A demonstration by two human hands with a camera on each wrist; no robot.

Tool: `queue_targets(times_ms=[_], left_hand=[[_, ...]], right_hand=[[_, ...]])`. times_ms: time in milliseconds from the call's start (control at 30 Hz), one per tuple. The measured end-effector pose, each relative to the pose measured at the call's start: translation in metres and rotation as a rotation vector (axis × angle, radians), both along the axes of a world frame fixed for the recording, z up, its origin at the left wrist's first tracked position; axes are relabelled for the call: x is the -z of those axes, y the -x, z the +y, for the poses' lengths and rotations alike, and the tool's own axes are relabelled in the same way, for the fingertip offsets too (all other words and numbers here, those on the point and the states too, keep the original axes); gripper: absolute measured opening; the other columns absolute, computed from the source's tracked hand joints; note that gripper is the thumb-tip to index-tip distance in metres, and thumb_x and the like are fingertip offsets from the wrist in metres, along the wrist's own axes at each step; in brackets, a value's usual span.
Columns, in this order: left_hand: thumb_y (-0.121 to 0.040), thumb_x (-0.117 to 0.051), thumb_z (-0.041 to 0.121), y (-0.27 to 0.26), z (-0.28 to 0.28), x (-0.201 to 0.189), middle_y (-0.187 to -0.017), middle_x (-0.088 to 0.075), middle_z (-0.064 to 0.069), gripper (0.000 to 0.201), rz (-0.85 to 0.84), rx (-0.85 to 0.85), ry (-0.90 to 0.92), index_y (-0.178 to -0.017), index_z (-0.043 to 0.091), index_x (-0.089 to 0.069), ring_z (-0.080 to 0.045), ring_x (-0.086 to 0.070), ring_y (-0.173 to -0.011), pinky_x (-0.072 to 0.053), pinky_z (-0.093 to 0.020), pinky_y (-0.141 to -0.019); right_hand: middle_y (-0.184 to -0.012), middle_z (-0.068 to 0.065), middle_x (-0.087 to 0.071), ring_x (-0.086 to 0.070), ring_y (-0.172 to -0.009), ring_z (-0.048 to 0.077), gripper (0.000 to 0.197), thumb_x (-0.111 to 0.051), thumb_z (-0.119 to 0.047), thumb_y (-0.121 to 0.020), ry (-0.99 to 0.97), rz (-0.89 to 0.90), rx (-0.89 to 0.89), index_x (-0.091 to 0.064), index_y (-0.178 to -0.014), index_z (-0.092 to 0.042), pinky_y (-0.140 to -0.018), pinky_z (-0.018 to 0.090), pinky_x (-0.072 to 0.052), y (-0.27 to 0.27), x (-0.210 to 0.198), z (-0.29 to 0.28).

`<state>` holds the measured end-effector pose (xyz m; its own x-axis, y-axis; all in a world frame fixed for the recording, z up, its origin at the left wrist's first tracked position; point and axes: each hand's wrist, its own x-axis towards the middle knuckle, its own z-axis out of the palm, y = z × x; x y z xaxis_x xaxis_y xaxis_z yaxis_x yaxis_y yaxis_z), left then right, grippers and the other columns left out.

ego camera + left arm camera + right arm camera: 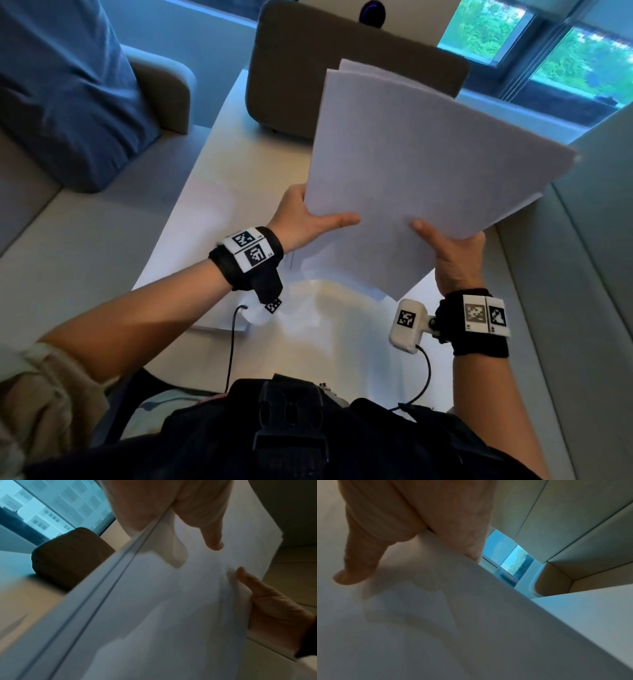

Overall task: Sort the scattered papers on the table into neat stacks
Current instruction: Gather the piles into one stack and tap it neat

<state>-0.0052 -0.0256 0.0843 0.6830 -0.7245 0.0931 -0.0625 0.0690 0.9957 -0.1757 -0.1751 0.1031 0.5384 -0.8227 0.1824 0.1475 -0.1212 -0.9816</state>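
- One sheaf of white papers (pixel 428 178) is held up in the air above the bench (pixel 219 178), tilted, with its far corners fanned so that at least two separate sheet edges show at the top (the exact sheet count cannot be told).
- Two hands hold the sheaf by its lower edge. The left hand (pixel 301 222) grips the lower left corner, thumb lying across the front of the top sheet and the other fingers behind the paper.
- The right hand (pixel 452 253) grips the lower right part of the edge in the same way, thumb on the front and the remaining fingers hidden behind.
- In the left wrist view, the sheaf's edge shows as a few thin layers, with shadows of fingers (pixel 178 555) showing through the paper.
- In the right wrist view, one thumb presses the sheet face, and the paper fills most of the frame.
- More white paper (pixel 298 263) lies flat on the bench under the held sheaf, near the person; how many sheets cannot be told.
- Each wrist wears one black band with square black-and-white markers, two bands (pixel 246 257) in all.
- One brown-grey chair back (pixel 308 68) stands at the far end of the bench.
- One blue cushion (pixel 68 85) rests on the seat to the left.
- A window (pixel 548 44) shows green foliage outside.
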Motion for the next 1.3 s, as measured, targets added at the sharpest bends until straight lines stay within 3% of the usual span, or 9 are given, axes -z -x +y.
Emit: queue_targets(times_ms=[200, 267, 500, 667, 867, 1033, 1167, 1233, 1300], left_hand=[[-0.065, -0.085, 0.021, -0.002, -0.004, -0.017, -0.085, -0.068, 0.015, 0.023, -0.1, -0.051, 0.046, -0.081, 0.027, -0.069, 0.001, -0.063, -0.078, -0.051, -0.016, -0.073], [-0.065, -0.085, 0.024, 0.002, -0.006, -0.022, -0.083, -0.068, 0.014, 0.021, -0.129, -0.069, 0.056, -0.079, 0.028, -0.07, -0.001, -0.062, -0.077, -0.05, -0.018, -0.074], [-0.063, -0.086, 0.018, 0.005, -0.009, -0.034, -0.076, -0.069, 0.014, 0.022, -0.155, -0.017, 0.104, -0.076, 0.025, -0.07, -0.002, -0.063, -0.073, -0.049, -0.016, -0.072], [-0.058, -0.087, 0.009, -0.002, -0.013, -0.01, -0.079, -0.066, 0.007, 0.03, -0.077, -0.03, 0.014, -0.077, 0.02, -0.066, -0.002, -0.062, -0.069, -0.052, -0.02, -0.066], [-0.055, -0.089, 0.01, 0.009, -0.014, 0.006, -0.081, -0.07, 0.0, 0.031, 0.043, -0.08, -0.064, -0.075, 0.014, -0.066, -0.009, -0.068, -0.075, -0.057, -0.029, -0.072], [-0.057, -0.088, 0.006, 0.009, -0.017, 0.0, -0.083, -0.07, 0.0, 0.03, 0.049, -0.061, -0.017, -0.077, 0.013, -0.066, -0.009, -0.068, -0.075, -0.058, -0.027, -0.071], [-0.063, -0.086, 0.014, 0.003, -0.01, 0.04, -0.093, -0.068, 0.009, 0.036, 0.003, 0.022, -0.203, -0.089, 0.025, -0.064, 0.002, -0.065, -0.08, -0.054, -0.02, -0.077], [-0.071, -0.081, 0.025, -0.002, -0.003, 0.067, -0.1, -0.068, 0.004, 0.035, -0.096, 0.148, -0.381, -0.102, 0.024, -0.064, -0.006, -0.065, -0.088, -0.051, -0.021, -0.081], [-0.077, -0.071, 0.041, -0.006, 0.005, 0.09, -0.076, -0.067, -0.005, 0.029, -0.217, 0.237, -0.589, -0.09, 0.015, -0.066, -0.015, -0.061, -0.067, -0.047, -0.026, -0.066]], right_hand=[[-0.07, -0.014, -0.068, -0.06, -0.067, 0.003, 0.019, -0.083, -0.013, -0.058, 0.055, 0.062, -0.032, -0.071, -0.069, -0.024, -0.063, 0.019, -0.049, 0.0, -0.007, -0.004], [-0.067, -0.014, -0.066, -0.058, -0.065, 0.003, 0.02, -0.083, -0.01, -0.061, 0.061, 0.074, -0.035, -0.072, -0.064, -0.026, -0.059, 0.018, -0.047, -0.002, -0.005, -0.004], [-0.068, -0.014, -0.066, -0.058, -0.068, 0.004, 0.02, -0.082, -0.01, -0.064, 0.085, -0.003, -0.022, -0.071, -0.065, -0.026, -0.061, 0.018, -0.048, 0.004, -0.011, -0.012], [-0.075, -0.008, -0.072, -0.064, -0.073, 0.009, 0.027, -0.085, -0.009, -0.058, 0.0, 0.06, -0.014, -0.07, -0.079, -0.017, -0.066, 0.022, -0.051, 0.007, 0.009, -0.015], [-0.081, -0.007, -0.074, -0.068, -0.078, 0.009, 0.038, -0.082, 0.005, -0.06, -0.098, 0.073, 0.026, -0.068, -0.088, -0.017, -0.07, 0.025, -0.054, 0.005, 0.024, -0.002], [-0.087, -0.003, -0.071, -0.069, -0.079, 0.008, 0.04, -0.081, 0.007, -0.062, -0.08, 0.044, 0.035, -0.066, -0.09, -0.018, -0.07, 0.024, -0.055, 0.007, 0.019, -0.005], [-0.085, -0.005, -0.073, -0.069, -0.079, 0.009, 0.038, -0.082, 0.007, -0.062, -0.162, 0.139, 0.029, -0.067, -0.088, -0.017, -0.07, 0.025, -0.056, 0.009, 0.05, -0.005], [-0.089, -0.001, -0.072, -0.068, -0.08, 0.014, 0.037, -0.085, 0.004, -0.06, -0.213, 0.227, 0.05, -0.068, -0.087, -0.016, -0.072, 0.028, -0.057, 0.011, 0.075, -0.007], [-0.09, 0.002, -0.071, -0.067, -0.08, 0.016, 0.033, -0.085, 0.001, -0.062, -0.265, 0.356, 0.063, -0.068, -0.086, -0.013, -0.072, 0.028, -0.056, 0.013, 0.104, -0.009]])
